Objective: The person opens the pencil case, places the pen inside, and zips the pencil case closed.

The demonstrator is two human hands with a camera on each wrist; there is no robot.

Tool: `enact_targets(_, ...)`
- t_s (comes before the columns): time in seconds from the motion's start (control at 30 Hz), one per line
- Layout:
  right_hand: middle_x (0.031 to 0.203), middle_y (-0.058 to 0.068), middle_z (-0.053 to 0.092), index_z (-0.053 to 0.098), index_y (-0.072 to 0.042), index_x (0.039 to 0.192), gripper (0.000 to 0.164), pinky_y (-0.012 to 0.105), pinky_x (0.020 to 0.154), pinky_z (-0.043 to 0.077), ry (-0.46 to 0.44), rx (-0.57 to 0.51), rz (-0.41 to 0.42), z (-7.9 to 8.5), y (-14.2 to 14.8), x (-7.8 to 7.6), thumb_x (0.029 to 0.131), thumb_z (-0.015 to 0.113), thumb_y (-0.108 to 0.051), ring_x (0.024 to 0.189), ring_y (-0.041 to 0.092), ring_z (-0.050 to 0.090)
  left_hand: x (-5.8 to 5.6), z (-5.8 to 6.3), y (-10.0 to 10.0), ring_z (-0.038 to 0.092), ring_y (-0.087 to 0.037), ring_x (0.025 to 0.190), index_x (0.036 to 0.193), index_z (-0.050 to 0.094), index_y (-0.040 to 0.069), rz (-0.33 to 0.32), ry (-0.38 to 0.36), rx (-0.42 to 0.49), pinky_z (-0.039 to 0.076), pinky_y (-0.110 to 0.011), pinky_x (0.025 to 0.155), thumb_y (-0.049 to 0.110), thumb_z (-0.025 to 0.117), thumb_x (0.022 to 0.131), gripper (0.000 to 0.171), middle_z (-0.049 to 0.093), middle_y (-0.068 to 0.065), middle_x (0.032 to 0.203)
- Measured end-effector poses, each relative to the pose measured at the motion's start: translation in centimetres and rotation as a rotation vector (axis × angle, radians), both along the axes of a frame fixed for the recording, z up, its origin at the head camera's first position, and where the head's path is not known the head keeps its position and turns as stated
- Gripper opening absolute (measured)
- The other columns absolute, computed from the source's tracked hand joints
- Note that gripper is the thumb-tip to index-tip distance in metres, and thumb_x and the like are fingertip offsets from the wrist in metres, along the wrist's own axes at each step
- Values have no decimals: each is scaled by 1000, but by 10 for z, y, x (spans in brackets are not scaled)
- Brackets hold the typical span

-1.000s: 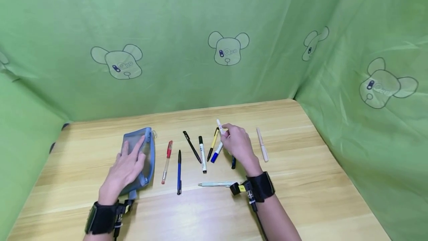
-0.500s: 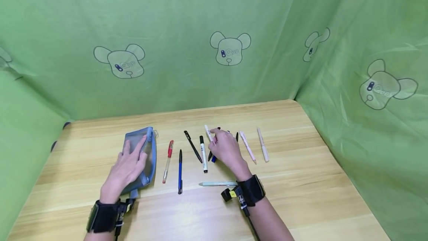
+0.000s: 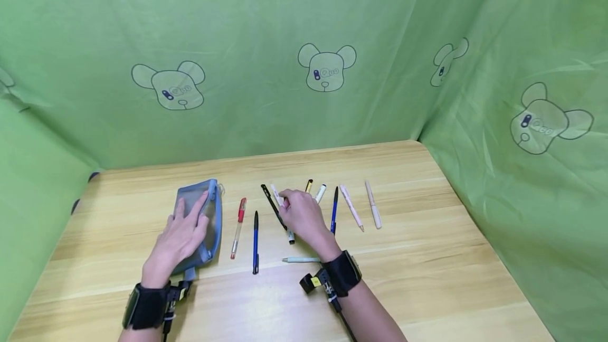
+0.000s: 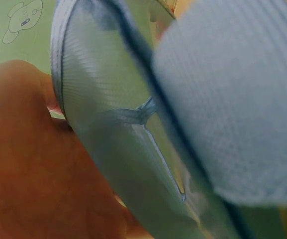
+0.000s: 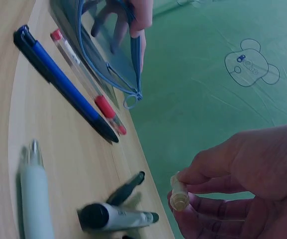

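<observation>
A blue mesh pencil case [image 3: 218, 223] lies at the left of the table, its mouth toward the right. My left hand [image 3: 177, 239] grips it, with one finger along the zip edge; in the right wrist view other fingers show through the mesh. My right hand [image 3: 306, 218] pinches a whitish pen [image 3: 276, 192] between thumb and fingers; in the right wrist view this pen [image 5: 179, 199] points end-on at the camera, above the table. Below that hand, a black pen [image 3: 268, 198] and a black-capped marker [image 3: 291, 236] lie partly covered.
Between case and right hand lie a red-capped pen [image 3: 239, 223] and a blue pen [image 3: 255, 247]. Farther right are a yellow pen [image 3: 309, 186], another marker [image 3: 320, 193], a blue pen [image 3: 334, 207], a pink pen [image 3: 350, 206] and a pale pen [image 3: 373, 205]. A light-green pen [image 3: 299, 259] lies nearer.
My right hand has moved left with the whitish pen, uncovering the pink pen, the right-hand blue pen and the upper ends of the yellow pen and a marker. The left hand has stayed on the case.
</observation>
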State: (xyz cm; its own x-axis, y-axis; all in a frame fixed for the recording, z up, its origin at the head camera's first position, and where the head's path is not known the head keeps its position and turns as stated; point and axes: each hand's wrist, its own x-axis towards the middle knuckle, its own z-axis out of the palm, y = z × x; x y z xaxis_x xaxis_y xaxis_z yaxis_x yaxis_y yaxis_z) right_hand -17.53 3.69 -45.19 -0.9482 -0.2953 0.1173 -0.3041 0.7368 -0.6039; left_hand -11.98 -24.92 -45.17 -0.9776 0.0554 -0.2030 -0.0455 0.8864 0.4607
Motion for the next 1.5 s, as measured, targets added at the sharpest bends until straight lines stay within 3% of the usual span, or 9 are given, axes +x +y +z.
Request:
enact_targets(0.47,84,0,70,73,-4,123,32,20,51,48,16,-33,9,0,-15,0,91,73,-4,60,7,57,-3,2,3,13,-80,130,167,6,20,-11,17,-12,30,-91,86,35,19,108,62,-5,-45,159)
enact_targets(0.67,78,-6,65,73,-6,123,33,19,48,45,14,-27,26,-2,-25,3,90,72,-5,58,6,53,1,1,4,12,-78,133,167,5,21,-5,-2,-2,26,-91,91,36,18,108,62,-6,-43,160)
enact_targets(0.9,83,-2,69,73,-3,122,32,16,52,47,6,-61,47,-4,-37,8,90,73,-4,62,5,56,2,-1,4,9,-79,132,167,4,22,-16,-20,6,22,-92,90,36,17,108,62,-7,-43,160)
enact_targets(1.23,83,-3,71,72,-3,124,32,15,47,45,-44,-108,91,-2,-60,9,92,72,-5,56,2,54,3,0,3,11,-80,130,167,3,20,-19,-22,-1,27,-92,87,36,16,109,62,-7,-45,159)
enact_targets(1.5,82,-10,70,75,-10,121,33,13,57,45,-43,-73,105,-6,-80,13,89,75,-8,63,-1,55,2,1,3,13,-81,128,167,4,18,-22,-9,-2,32,-91,85,32,17,108,61,-5,-47,157)
